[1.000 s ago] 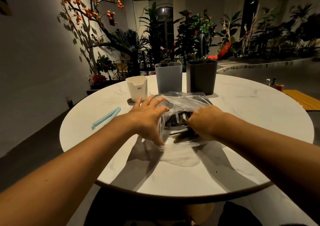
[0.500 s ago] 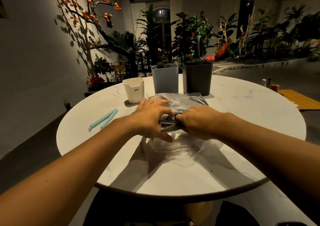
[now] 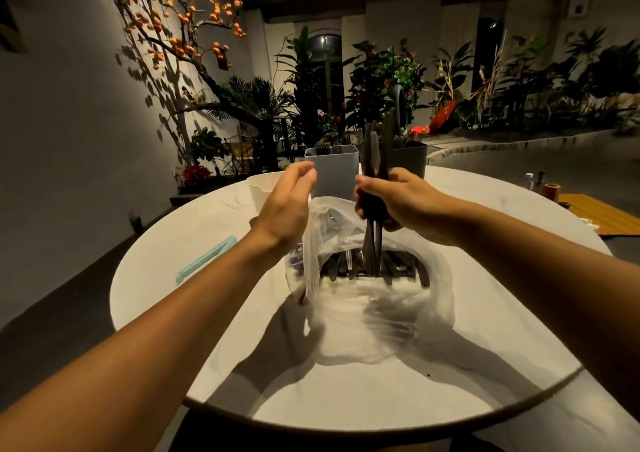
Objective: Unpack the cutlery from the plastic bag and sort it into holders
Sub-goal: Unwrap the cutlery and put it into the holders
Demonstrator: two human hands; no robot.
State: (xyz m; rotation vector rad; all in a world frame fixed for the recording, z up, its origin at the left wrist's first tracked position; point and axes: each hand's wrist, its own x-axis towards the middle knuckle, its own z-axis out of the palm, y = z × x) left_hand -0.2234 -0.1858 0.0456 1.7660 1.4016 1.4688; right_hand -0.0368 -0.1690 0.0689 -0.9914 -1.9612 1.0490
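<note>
**A fistful of cutlery comes up out of the bag**

Half a second ago both hands were pressed low on the plastic bag; now the right hand (image 3: 391, 199), centre right of the frame, has risen and grips a bundle of dark cutlery (image 3: 374, 174) held upright, its lower ends hanging at the bag's mouth. The left hand (image 3: 287, 202), centre left, has let go and hovers beside the bag with fingers loosely curved, holding nothing. Judging by this, a batch is free and ready to be sorted.

The clear plastic bag (image 3: 381, 313) lies slumped mid-frame on the round white table (image 3: 485, 347), and more dark cutlery (image 3: 398, 268) still lies inside, so unpacking looks only partly done.

Above the hands stand the holders: a grey holder (image 3: 337, 171) with dark cutlery tips showing at its rim, a black holder (image 3: 408, 161) with tall pieces standing in it, and a white cup (image 3: 259, 188) largely hidden behind the left hand, contents not visible.

A pale blue bag clip (image 3: 206, 259) lies at centre left on the table.
</note>
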